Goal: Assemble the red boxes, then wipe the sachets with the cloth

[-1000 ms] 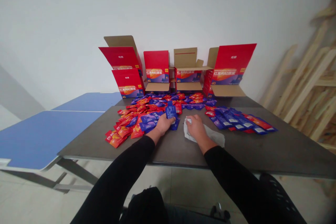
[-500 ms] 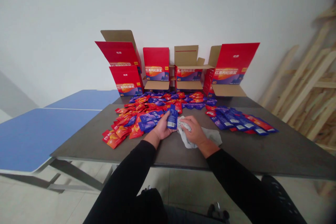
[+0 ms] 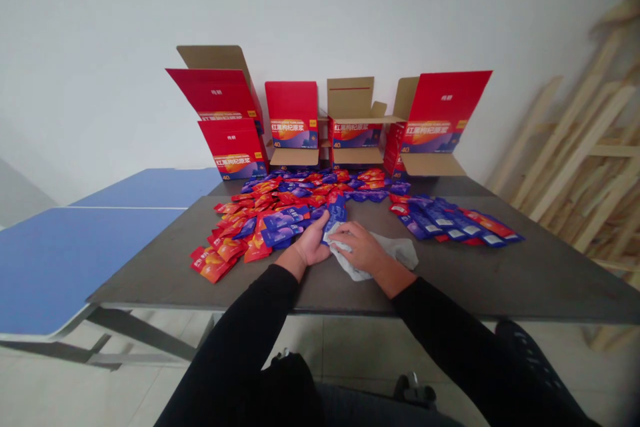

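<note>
A blue pouch stands up out of my left hand, its lower part behind a white cloth. My right hand is closed on that cloth and presses it against the pouch's lower end. The rest of the cloth trails to the right on the dark table. Left of my hands lies a loose heap of red and blue pouches, spreading toward the back. On the right, more pouches lie overlapped in a flatter group, mostly blue.
Red printed cartons stand along the back: a stacked pair at left, two in the middle, and one at right with flaps up. A blue table-tennis table adjoins at left. Wooden boards lean at right.
My right hand has brought the cloth left onto the lower part of the pouch, covering its printed white label. The pouch stays in my left hand. The view has shifted slightly.
</note>
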`<state>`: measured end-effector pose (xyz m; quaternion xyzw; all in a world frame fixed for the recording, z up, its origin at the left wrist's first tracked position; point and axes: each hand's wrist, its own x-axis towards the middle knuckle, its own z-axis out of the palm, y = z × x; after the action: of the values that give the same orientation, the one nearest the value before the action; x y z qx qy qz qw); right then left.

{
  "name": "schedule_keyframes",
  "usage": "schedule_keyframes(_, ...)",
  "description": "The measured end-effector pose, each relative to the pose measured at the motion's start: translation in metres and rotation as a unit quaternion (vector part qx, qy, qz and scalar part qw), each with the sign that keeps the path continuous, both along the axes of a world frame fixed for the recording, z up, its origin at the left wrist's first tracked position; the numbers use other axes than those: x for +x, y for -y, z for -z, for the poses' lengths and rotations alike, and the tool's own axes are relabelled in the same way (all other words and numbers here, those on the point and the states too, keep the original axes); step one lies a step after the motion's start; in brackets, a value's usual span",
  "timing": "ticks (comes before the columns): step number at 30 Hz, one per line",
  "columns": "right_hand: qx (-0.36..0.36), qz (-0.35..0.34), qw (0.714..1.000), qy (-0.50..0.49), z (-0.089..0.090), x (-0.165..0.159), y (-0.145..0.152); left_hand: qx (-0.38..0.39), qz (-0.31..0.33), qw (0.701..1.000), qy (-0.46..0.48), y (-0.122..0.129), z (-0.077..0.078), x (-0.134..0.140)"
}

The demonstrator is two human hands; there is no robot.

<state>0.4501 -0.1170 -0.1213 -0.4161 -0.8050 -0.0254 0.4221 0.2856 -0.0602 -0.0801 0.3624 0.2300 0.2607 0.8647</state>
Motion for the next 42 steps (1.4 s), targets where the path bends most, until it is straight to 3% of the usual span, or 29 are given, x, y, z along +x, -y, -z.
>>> schedule_keyframes(6, -0.017, 0.073, 0.997, -0.021, -0.002, 0.001, 0.0, -0.001, -0.028, 1.0, -0.002, 0.0, 0.003, 0.0)
schedule_keyframes(17, -0.021, 0.162, 0.982, -0.094, -0.002, 0.015, -0.009, -0.001, -0.02, 0.999, -0.047, 0.002, 0.005, -0.002)
schedule_keyframes(25, 0.061, 0.196, 0.966, -0.157, 0.004, 0.024, -0.019, 0.006, -0.002, 0.999, -0.039, 0.002, 0.004, -0.006)
schedule_keyframes(34, 0.053, 0.255, 0.944, -0.202, -0.001, 0.033, -0.023, -0.019, 0.025, 0.999, 0.022, 0.001, -0.005, -0.014)
schedule_keyframes(37, 0.083, 0.225, 0.948, -0.207, -0.004, 0.029, -0.019, -0.035, -0.004, 0.999, 0.042, -0.002, -0.007, -0.014)
schedule_keyframes(42, 0.113, 0.075, 0.983, -0.126, -0.008, 0.008, -0.004, -0.072, -0.056, 0.994, 0.056, -0.006, -0.005, -0.009)
